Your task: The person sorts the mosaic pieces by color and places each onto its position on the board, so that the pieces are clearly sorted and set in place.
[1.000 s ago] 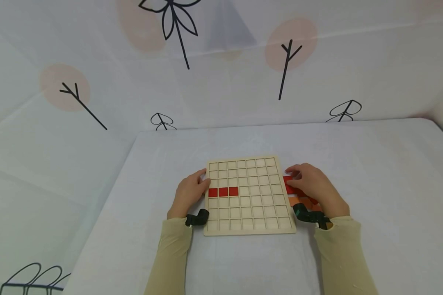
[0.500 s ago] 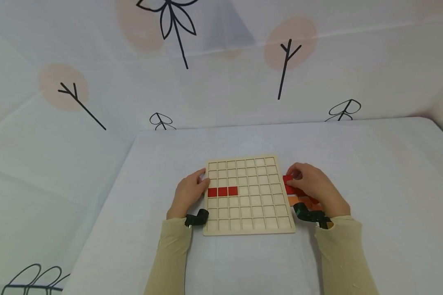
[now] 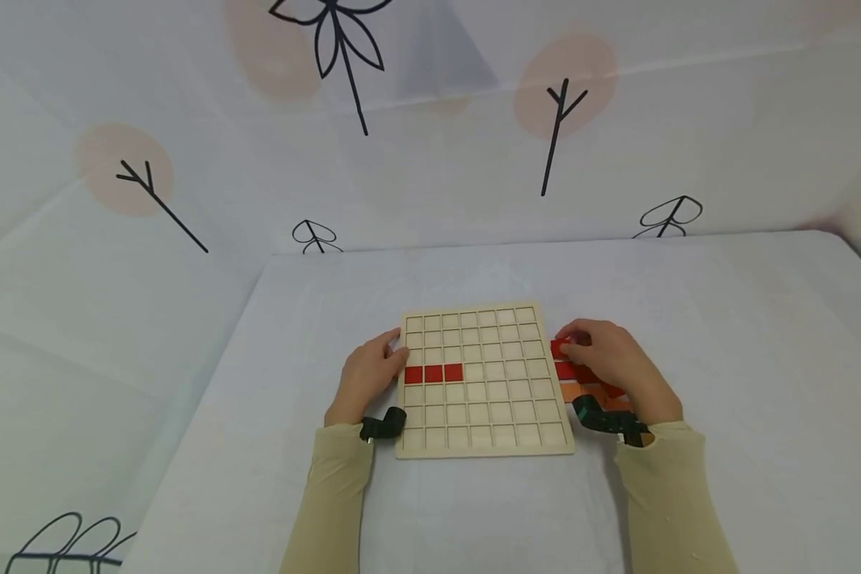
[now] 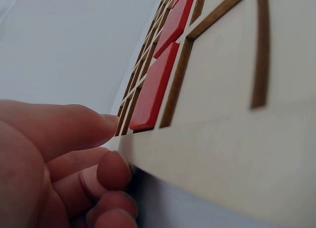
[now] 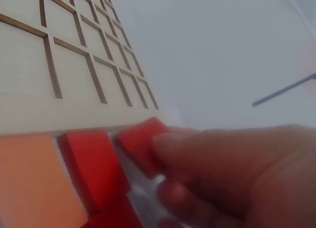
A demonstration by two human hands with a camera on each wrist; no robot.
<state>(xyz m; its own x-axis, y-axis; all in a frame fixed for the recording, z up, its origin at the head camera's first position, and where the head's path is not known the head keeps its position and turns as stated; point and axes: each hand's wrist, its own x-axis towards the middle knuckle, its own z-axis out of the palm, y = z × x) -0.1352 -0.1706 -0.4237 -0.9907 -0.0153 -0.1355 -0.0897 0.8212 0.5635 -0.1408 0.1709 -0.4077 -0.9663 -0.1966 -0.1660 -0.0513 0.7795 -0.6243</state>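
A pale wooden grid board (image 3: 484, 456) lies on the white-covered table, with three red square tiles (image 3: 434, 373) side by side in one row at its left. My left hand (image 3: 369, 375) holds the board's left edge; in the left wrist view its thumb (image 4: 74, 127) is at the top edge, with curled fingers lower down. Beyond the board's right edge, my right hand (image 3: 617, 363) pinches a red square tile (image 5: 140, 141) between thumb and fingers. In the right wrist view that tile is tilted, beside another red tile (image 5: 96, 166).
Orange tiles (image 3: 572, 392) and more red tiles lie against the board's right side, partly hidden under my right hand and wrist camera (image 3: 595, 416). A patterned white cloth (image 3: 430, 159) hangs behind the table.
The red tile in my right hand has shifted slightly away from the red tile below it, and a gap shows between them. My left hand and the board stay in place.
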